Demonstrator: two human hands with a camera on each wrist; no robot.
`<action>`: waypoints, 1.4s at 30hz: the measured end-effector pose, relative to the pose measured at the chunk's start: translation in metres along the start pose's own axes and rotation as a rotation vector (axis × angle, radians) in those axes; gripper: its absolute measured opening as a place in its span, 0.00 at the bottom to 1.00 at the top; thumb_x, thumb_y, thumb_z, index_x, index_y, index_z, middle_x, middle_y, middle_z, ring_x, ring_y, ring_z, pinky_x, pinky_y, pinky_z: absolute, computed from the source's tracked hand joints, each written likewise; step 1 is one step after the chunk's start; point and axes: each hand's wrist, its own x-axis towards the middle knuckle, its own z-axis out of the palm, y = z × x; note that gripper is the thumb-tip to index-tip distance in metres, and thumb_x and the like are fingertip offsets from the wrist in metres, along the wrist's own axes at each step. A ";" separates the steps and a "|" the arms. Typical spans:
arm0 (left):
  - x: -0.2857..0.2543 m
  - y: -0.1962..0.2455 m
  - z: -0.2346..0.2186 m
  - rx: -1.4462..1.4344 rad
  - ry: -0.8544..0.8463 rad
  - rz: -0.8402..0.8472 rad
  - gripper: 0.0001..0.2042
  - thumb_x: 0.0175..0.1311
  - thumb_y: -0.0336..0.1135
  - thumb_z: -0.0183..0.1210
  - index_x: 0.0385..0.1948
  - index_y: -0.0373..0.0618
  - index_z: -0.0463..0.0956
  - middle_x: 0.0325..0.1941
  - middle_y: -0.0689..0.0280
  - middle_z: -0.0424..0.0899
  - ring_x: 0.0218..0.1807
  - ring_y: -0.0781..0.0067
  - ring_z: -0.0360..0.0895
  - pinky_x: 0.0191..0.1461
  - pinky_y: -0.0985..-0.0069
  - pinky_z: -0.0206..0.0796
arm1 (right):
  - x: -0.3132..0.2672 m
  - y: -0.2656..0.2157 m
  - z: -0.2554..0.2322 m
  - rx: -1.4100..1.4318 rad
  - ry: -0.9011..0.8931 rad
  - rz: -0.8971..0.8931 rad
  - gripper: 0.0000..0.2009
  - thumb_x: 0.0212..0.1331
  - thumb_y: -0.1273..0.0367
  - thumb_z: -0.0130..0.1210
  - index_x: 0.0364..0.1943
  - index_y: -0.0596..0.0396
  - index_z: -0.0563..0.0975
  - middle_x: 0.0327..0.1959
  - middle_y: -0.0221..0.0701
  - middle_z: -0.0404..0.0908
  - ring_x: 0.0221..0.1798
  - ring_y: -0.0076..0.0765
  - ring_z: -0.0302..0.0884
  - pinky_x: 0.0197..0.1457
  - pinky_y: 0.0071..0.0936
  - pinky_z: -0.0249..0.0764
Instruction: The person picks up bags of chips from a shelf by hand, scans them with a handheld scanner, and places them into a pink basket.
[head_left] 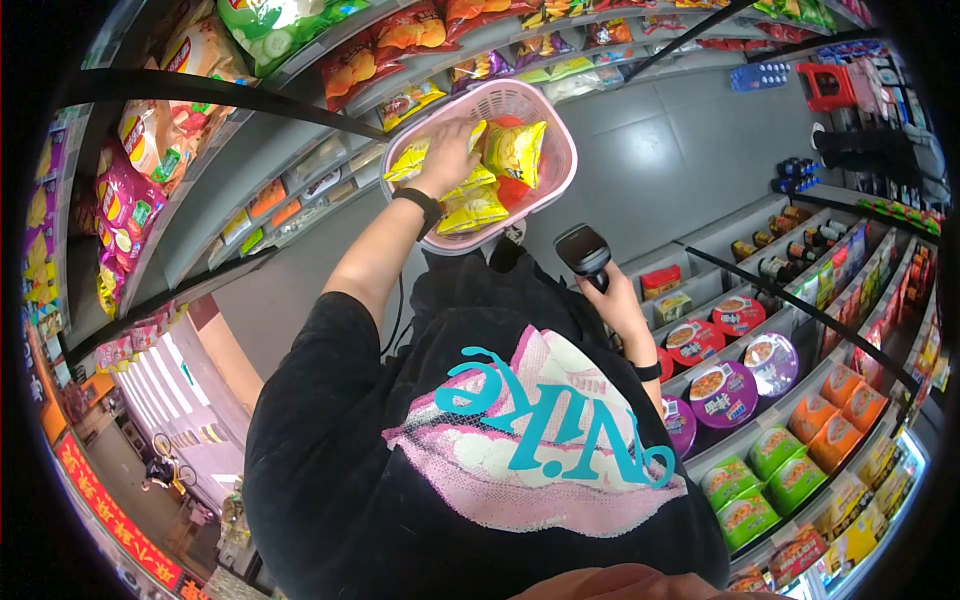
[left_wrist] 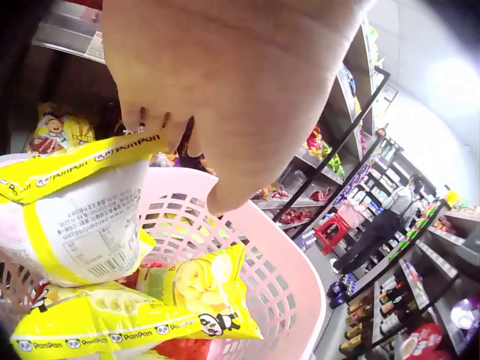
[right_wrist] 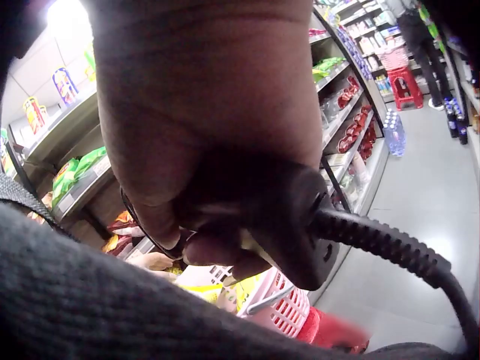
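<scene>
Gripping yellow snack bag [head_left: 425, 158], scanner [head_left: 583, 254]

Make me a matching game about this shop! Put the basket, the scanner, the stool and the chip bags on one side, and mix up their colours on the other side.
Things:
1. basket
2. scanner
3. stool
4. chip bags

Colours:
A. red
B. yellow
C. pink
D. black

Pairs: 1-C, 2-D, 3-A, 4-B. The left hand reaches into the pink basket among the yellow bags, and the right hand grips the black scanner. The red stool stands far down the aisle.
</scene>
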 end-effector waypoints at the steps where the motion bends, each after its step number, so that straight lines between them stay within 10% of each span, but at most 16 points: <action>1: -0.002 0.001 0.000 -0.051 0.017 0.064 0.28 0.56 0.34 0.64 0.61 0.44 0.69 0.65 0.52 0.70 0.69 0.48 0.64 0.72 0.58 0.57 | 0.000 -0.002 0.000 0.005 0.003 0.000 0.19 0.56 0.65 0.63 0.48 0.63 0.76 0.39 0.53 0.83 0.48 0.58 0.81 0.51 0.39 0.74; 11: -0.073 -0.017 -0.055 -0.141 0.145 -0.020 0.18 0.59 0.29 0.59 0.53 0.45 0.75 0.61 0.58 0.74 0.65 0.53 0.69 0.69 0.59 0.61 | 0.018 -0.025 0.013 -0.017 -0.045 -0.017 0.18 0.57 0.64 0.64 0.47 0.61 0.77 0.34 0.52 0.81 0.39 0.56 0.81 0.46 0.39 0.74; 15: -0.119 -0.050 -0.072 -0.080 0.211 -0.156 0.16 0.60 0.29 0.58 0.51 0.45 0.76 0.60 0.58 0.75 0.63 0.53 0.71 0.68 0.60 0.62 | 0.032 -0.038 0.033 -0.032 -0.042 -0.197 0.16 0.59 0.62 0.64 0.40 0.62 0.78 0.20 0.30 0.76 0.21 0.25 0.74 0.28 0.28 0.71; 32: -0.250 -0.138 -0.187 -0.171 0.548 -0.446 0.14 0.59 0.25 0.57 0.48 0.43 0.79 0.61 0.57 0.75 0.58 0.53 0.75 0.62 0.62 0.68 | 0.036 -0.132 0.105 -0.077 -0.198 -0.204 0.16 0.59 0.61 0.65 0.39 0.61 0.77 0.20 0.29 0.77 0.22 0.25 0.75 0.28 0.27 0.71; 42: -0.193 -0.131 -0.252 -0.252 0.603 -0.112 0.11 0.62 0.25 0.56 0.44 0.46 0.80 0.57 0.61 0.78 0.59 0.53 0.74 0.62 0.62 0.68 | 0.009 -0.145 0.141 -0.090 -0.079 -0.125 0.18 0.56 0.66 0.65 0.47 0.61 0.77 0.31 0.43 0.82 0.34 0.35 0.79 0.43 0.34 0.75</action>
